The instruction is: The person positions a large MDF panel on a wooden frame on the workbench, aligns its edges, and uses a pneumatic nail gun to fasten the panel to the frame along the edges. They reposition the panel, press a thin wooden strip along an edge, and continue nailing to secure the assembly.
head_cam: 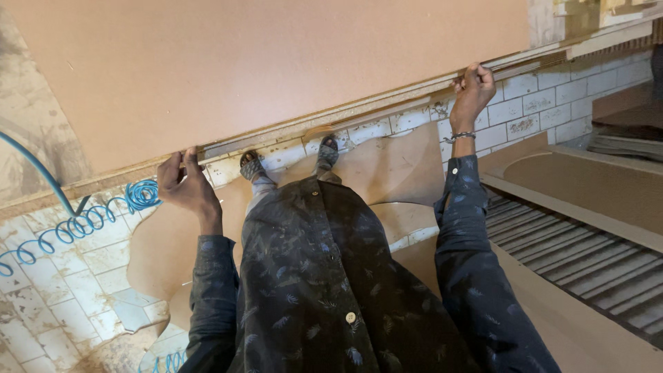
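Observation:
A large flat brown fibreboard sheet [276, 62] fills the upper part of the view, lying on a stack of boards. My left hand [183, 183] grips its near edge at the left, fingers curled around the edge. Farther right, my right hand [472, 93], with a metal bracelet on the wrist, holds the same edge, fingers hooked over it. Both arms are in dark patterned sleeves. My feet in sandals [252, 166] stand on the floor below the board's edge.
A coiled blue air hose [90, 221] lies on the cracked white tile floor [69, 276] at left. Curved brown board offcuts [387, 166] lie underfoot. At right stands a bench with a ribbed roller surface [580, 255] and more stacked boards [621, 145].

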